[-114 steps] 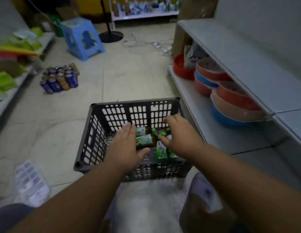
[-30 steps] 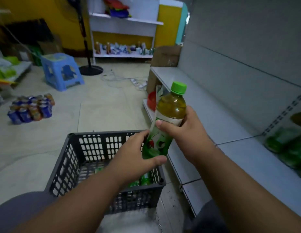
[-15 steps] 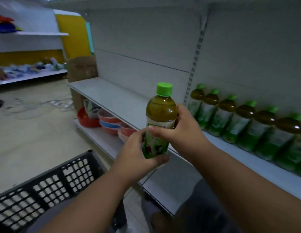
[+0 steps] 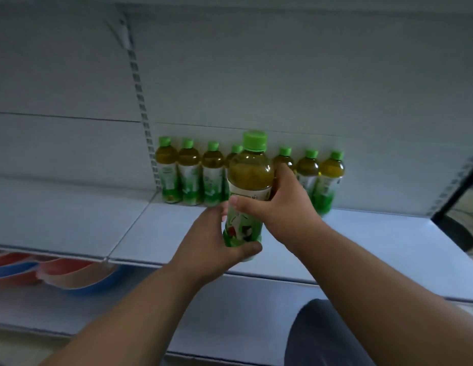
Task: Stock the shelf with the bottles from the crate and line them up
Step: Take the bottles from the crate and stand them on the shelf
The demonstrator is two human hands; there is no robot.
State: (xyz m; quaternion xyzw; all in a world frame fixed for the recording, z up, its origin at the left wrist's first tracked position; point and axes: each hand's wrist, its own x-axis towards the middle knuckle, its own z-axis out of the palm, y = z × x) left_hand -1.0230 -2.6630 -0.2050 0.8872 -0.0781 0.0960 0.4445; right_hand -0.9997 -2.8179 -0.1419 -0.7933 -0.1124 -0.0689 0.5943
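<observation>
Both hands [image 4: 214, 241] around upright bottle [image 4: 247, 191]

Bottle [image 4: 249, 180]: clear glossy plastic, matt green cap [image 4: 254, 140], glossy printed label. Shelf [image 4: 71, 220]: smooth, matt, painted metal by appearance.

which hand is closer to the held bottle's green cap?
Right. The right hand wraps the held bottle at mid-label, just below its shoulder, while the left hand cups the base, farther below the green cap.
</observation>
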